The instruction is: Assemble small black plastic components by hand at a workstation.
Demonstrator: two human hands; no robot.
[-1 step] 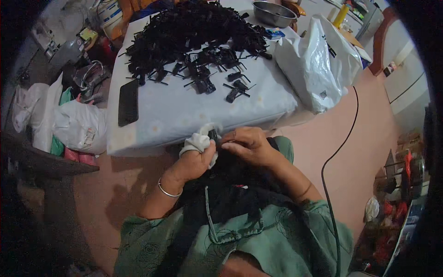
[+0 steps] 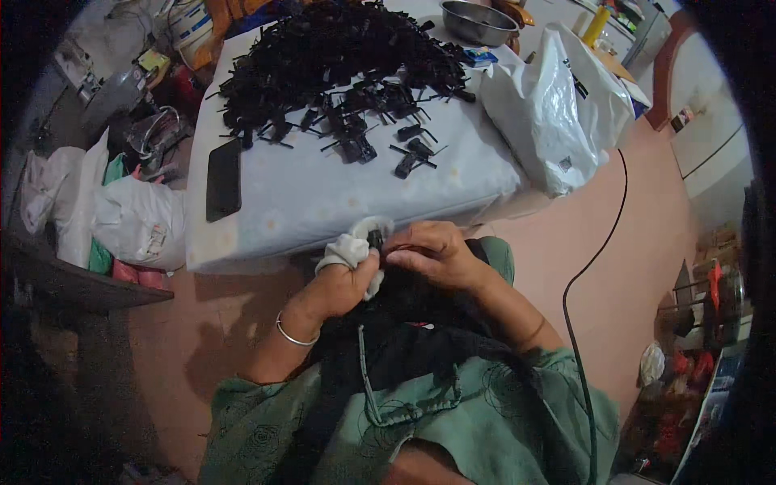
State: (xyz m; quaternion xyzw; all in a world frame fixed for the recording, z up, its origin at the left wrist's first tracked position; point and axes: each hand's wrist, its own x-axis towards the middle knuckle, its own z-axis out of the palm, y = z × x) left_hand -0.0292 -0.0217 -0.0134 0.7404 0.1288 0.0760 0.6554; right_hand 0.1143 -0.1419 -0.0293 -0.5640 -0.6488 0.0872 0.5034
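From the head view, your left hand (image 2: pixel 343 279) has its fingers wrapped in white cloth and closed on a small black part (image 2: pixel 376 238), held just off the near edge of the worktop (image 2: pixel 323 202). Your right hand (image 2: pixel 432 252) meets it, fingers pinched together on the same part. The worktop wears a pale cover; a heap of black parts (image 2: pixel 339 56) fills its far half, a dark phone (image 2: pixel 223 179) lies at its left, a steel bowl (image 2: pixel 478 22) and a white plastic bag (image 2: pixel 558 113) at its right. Bags (image 2: pixel 137 222) crowd the pinkish floor (image 2: pixel 638 250), where a black cable (image 2: pixel 590 267) runs.
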